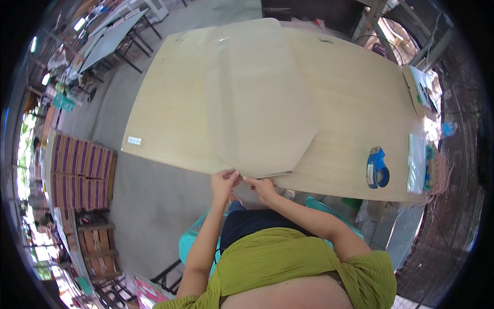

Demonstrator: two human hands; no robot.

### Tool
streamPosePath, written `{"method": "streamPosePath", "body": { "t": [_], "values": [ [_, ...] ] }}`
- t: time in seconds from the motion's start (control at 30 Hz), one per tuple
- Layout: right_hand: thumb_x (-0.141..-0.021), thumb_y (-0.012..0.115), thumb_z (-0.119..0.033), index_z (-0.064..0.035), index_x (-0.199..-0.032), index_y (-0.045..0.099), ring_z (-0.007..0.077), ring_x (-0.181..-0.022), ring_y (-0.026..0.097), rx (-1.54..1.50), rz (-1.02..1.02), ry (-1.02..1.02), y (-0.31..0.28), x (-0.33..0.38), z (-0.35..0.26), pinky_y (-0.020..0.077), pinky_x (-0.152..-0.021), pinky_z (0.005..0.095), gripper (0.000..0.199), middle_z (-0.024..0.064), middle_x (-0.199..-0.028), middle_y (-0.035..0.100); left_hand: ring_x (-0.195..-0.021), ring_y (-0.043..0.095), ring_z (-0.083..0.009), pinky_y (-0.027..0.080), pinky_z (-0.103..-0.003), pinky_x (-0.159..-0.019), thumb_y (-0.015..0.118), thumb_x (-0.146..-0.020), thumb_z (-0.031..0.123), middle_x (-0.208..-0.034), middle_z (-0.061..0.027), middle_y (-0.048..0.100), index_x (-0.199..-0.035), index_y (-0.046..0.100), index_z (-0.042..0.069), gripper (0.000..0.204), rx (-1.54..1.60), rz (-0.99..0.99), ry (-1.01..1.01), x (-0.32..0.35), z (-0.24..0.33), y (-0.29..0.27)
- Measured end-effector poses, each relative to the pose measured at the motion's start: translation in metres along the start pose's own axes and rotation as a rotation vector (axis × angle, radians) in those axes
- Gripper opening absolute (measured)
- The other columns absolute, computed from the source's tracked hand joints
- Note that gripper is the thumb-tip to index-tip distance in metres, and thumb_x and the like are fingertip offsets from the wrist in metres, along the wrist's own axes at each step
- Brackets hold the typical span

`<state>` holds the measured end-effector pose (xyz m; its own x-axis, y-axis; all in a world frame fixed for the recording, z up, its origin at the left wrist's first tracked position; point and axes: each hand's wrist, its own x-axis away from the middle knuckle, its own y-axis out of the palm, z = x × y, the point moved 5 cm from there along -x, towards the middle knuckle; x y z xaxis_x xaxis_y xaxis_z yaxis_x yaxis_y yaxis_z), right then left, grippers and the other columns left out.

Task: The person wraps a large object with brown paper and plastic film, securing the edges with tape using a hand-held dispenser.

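A long tan cardboard sheet (262, 103) with slanted corners lies flat across the table. A darker band runs lengthwise down its left part, and its near edge reaches the table's front edge. At the left end of that near edge, my left hand (224, 184) is closed, with thumb and fingertips pinched on the sheet. Beside it, my right hand (264, 189) has its index finger pointing toward the left fingertips. Its other fingers curl at the edge, and what they hold, if anything, is hidden.
The pale wooden table (355, 118) fills the middle. A blue tape dispenser (377, 167) stands on its right, near a clear plastic packet (416, 162). Teal plastic chairs (191, 242) are by my legs. Stacked purple-striped boxes (80, 172) stand left; another table (110, 41) is far left.
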<state>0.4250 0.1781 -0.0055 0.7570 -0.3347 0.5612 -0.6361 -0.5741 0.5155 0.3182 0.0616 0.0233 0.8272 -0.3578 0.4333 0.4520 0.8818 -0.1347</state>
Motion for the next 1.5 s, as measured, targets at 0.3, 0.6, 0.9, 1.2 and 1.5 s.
{"method": "streamPosePath", "body": {
  "t": [0.3,0.6,0.9,1.2,1.5],
  "values": [
    [-0.086,0.076,-0.012,-0.0041,-0.098,0.067,0.0113,-0.067,0.056,0.046,-0.196,0.200,-0.044,0.019,-0.007,0.0471,-0.059,0.0275,0.017,0.0011,-0.085,0.061,-0.065,0.061,-0.0093,0.051,-0.022,-0.059,0.079,-0.086,0.016,-0.081,-0.0061,0.067,-0.109,0.062,-0.003,0.034,0.315,0.179,-0.139,0.011,-0.012,0.039],
    [-0.090,0.073,-0.017,0.0001,-0.119,0.061,0.0120,-0.067,0.060,0.380,0.176,-0.116,-0.183,0.019,-0.145,0.0518,-0.059,0.0270,0.035,0.0048,-0.088,0.065,-0.070,0.065,-0.0135,0.054,-0.027,-0.063,0.074,-0.088,0.010,-0.084,-0.0072,0.068,-0.104,0.063,-0.002,0.022,0.280,0.082,-0.132,-0.025,-0.052,0.046],
    [-0.082,0.077,-0.031,-0.0058,-0.136,0.052,0.0350,-0.127,0.044,1.406,0.449,-0.977,-0.135,-0.023,-0.221,0.0359,-0.107,0.0519,0.064,0.0196,-0.140,0.047,-0.088,0.071,-0.0324,0.052,-0.044,-0.079,0.080,-0.078,0.026,-0.084,-0.0124,0.073,-0.122,0.043,0.007,0.060,-0.358,0.312,-0.051,-0.022,-0.024,0.034],
    [-0.082,0.058,-0.071,-0.0412,-0.155,0.030,0.0436,-0.151,0.008,2.192,-0.112,-0.802,-0.060,-0.090,-0.246,0.0100,-0.111,0.0762,0.084,0.0068,-0.167,0.011,-0.098,0.068,-0.0372,0.050,-0.046,-0.087,0.082,-0.075,0.027,-0.096,-0.0157,0.072,-0.133,0.038,0.008,0.075,-0.329,0.334,-0.103,-0.011,-0.010,0.026],
    [-0.071,0.061,-0.080,-0.0395,-0.157,0.023,0.0418,-0.152,0.006,2.257,-0.161,-0.697,-0.056,-0.094,-0.240,0.0100,-0.112,0.0751,0.102,0.0054,-0.168,0.007,-0.150,0.012,-0.0453,0.017,-0.073,-0.111,0.061,-0.082,0.066,-0.165,-0.0160,0.014,-0.157,0.027,0.035,0.088,-1.232,0.120,0.810,-0.074,0.128,0.084]
  ]
}}
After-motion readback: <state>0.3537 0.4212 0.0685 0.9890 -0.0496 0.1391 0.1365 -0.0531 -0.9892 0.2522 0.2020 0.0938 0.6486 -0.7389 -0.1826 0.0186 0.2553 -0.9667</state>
